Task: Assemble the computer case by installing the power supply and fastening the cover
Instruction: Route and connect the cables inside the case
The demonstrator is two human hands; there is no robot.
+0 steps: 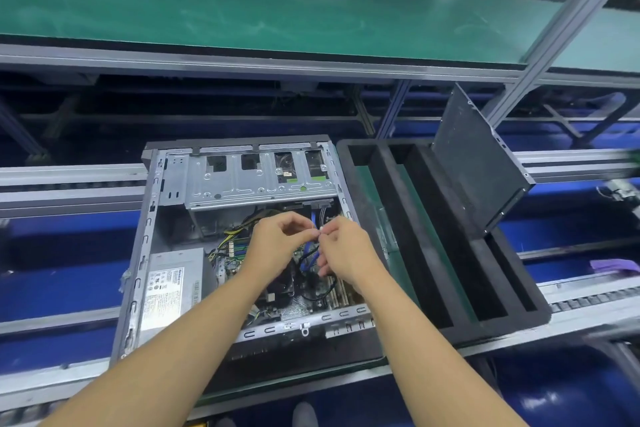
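**Two hands work on wiring inside an open computer case**

An open case (239,246) lies on its side on a conveyor line, seen from above by the person working on it. Both bare forearms reach in from the bottom edge, and the hands meet over the middle of the case.

The left hand (277,246) has its fingers curled, with thumb and forefinger pinched together. The right hand (346,250) is curled the same way, and its fingertips touch those of the left. Between them they pinch a white piece (320,230), too small to identify. A blue cable (305,262) and a looping black cable (325,289) run below the hands; which one the piece belongs to cannot be told.

The power supply (169,291), a grey box with a white label, sits inside the case in its near-left corner, left of the hands. A metal drive cage (263,177) fills the far end. The motherboard (301,305) shows under the wrists.

The cover (481,163), a dark flat panel, is off the case. It stands tilted in a slotted black foam tray (502,326) just to the right of the case. A green shelf (242,3) runs across the top, beyond the conveyor.
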